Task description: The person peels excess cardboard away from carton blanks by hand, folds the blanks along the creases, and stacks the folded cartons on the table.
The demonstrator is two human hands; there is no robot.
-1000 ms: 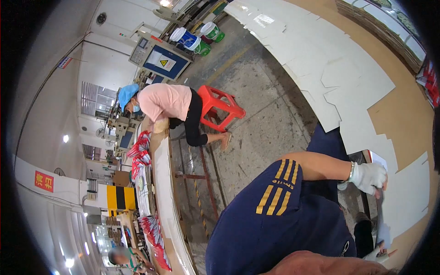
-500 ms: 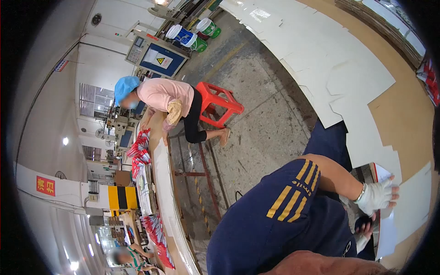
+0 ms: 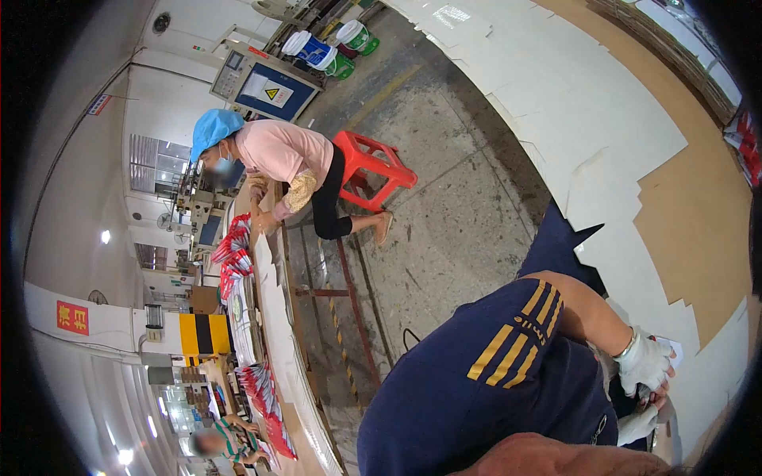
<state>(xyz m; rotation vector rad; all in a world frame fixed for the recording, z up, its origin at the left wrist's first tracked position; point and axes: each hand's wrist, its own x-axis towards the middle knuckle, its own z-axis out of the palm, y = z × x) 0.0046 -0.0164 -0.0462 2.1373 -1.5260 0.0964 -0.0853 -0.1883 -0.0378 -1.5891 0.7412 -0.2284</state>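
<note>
My right hand (image 3: 644, 365), in a white fingerless glove, lies over the white card sheets at the lower right, its bare fingers bent and close together. Close against it, nearer the bottom, my left hand (image 3: 637, 426) wears a similar glove and is partly hidden behind my body. The fingers of both hands meet, and whatever is between them cannot be made out. Beside the right fingertips a small piece of white card (image 3: 675, 349) shows. White die-cut card sheets (image 3: 611, 119) lie on brown board (image 3: 690, 214) around the hands.
A person in a blue cap (image 3: 282, 151) leans over another worktable (image 3: 278, 317) bearing red-and-white printed pieces (image 3: 266, 397). A red stool (image 3: 373, 170) stands behind them. Buckets (image 3: 309, 49) and a control cabinet (image 3: 274, 91) are farther off. Another person (image 3: 230, 440) works at the lower left.
My right hand has drawn back from lying spread on the card, its fingers now bent and against my left hand. The red-edged card beside them is mostly covered. The person opposite has shifted their arms.
</note>
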